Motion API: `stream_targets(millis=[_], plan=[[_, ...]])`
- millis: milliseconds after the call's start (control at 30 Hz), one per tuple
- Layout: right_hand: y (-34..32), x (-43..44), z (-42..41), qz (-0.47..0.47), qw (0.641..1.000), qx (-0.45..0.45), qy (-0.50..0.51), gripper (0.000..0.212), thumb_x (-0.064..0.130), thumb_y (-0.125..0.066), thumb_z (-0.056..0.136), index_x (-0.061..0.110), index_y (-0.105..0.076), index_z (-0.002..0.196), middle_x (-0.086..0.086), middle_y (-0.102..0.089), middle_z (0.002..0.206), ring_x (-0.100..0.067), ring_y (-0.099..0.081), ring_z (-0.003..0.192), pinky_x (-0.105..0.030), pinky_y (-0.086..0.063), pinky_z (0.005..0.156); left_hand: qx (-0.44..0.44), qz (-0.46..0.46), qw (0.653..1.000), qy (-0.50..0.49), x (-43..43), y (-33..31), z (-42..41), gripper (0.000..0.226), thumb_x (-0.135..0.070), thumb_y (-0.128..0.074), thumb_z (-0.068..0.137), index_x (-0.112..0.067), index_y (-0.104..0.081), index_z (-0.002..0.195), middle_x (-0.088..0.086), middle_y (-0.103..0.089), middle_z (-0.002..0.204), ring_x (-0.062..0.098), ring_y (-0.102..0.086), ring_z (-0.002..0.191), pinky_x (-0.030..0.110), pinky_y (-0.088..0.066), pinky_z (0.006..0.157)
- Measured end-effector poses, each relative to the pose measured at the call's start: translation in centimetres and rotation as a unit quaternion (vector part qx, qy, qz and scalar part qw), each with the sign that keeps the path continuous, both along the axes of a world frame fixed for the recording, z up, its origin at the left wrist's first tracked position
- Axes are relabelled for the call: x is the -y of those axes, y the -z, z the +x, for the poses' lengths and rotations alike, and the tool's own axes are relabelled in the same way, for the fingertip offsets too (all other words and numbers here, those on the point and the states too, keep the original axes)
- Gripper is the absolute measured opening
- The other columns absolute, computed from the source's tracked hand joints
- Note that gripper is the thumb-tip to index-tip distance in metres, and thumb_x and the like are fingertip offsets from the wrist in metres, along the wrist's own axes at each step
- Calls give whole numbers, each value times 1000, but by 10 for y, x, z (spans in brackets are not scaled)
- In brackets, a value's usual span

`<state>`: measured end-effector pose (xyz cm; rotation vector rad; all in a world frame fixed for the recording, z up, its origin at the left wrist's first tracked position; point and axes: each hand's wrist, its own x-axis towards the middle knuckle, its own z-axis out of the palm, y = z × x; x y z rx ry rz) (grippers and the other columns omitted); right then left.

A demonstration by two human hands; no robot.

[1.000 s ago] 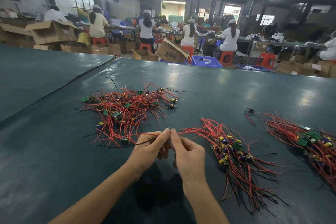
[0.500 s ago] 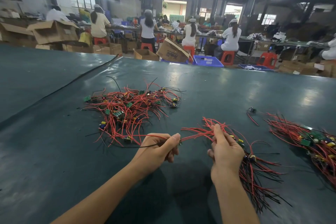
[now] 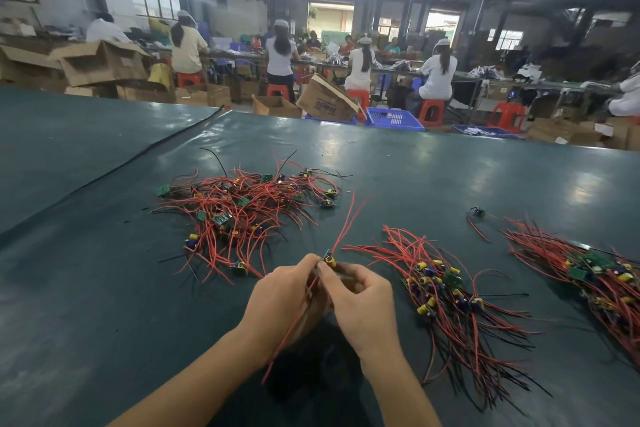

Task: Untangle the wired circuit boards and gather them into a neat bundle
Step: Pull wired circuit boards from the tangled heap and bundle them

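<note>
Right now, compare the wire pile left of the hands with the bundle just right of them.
The left pile is tangled, its wires crossing every way; the right bundle has wires running roughly parallel. The left pile's boards lie scattered; the right bundle's boards cluster along its middle. Both hold green boards with red and black wires.
</note>
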<state>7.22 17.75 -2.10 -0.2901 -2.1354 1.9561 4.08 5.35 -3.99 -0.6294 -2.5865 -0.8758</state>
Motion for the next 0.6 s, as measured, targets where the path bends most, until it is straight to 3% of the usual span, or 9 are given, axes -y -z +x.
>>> stream_targets(millis=[133,267,333,433,500,600], plan=[[-2,-5,-3,-31,999,-6,41,3,23,-77,83,21,-75,82,7,-76,75,-12,-73,74,-42,-61,77,-28,-25,997,64,-2,0,0,40,-41,-52,91,-25,-49,128,-5,-70,94,22,-64,85,34,-46,68],[-15,-16,-3,-143,986,-13,84,11,16,-68,91,16,-70,80,-2,-68,72,-19,-69,55,-30,-54,45,-34,-8,997,69,3,0,-2,43,-39,-52,91,-33,-52,133,-16,-67,87,8,-60,76,28,-49,67],[-19,-28,-2,-52,991,-36,114,11,19,-66,93,23,-67,83,0,-68,79,-17,-67,49,-27,-48,38,-53,3,998,35,7,0,-5,33,-34,-56,91,-33,-59,124,-19,-63,80,4,-58,71,25,-48,65],[-18,-44,2,189,970,-60,144,6,27,-63,93,27,-66,89,4,-69,86,-22,-71,68,-40,-56,63,-83,6,996,-25,16,-5,-10,21,-28,-61,89,-29,-67,109,-20,-64,82,4,-61,73,27,-52,65],[-14,-49,4,315,935,-18,164,13,30,-59,94,24,-69,100,2,-68,93,-26,-67,86,-34,-48,71,-103,-8,993,-63,24,-8,-15,17,-25,-64,88,-25,-69,103,-16,-68,89,8,-64,80,26,-52,66],[-12,-50,7,395,897,58,192,20,36,-56,96,27,-67,112,2,-66,105,-28,-63,95,-31,-38,67,-91,-57,989,-106,37,-8,-24,22,-25,-63,88,-19,-69,108,-6,-66,101,18,-61,94,33,-51,78]])
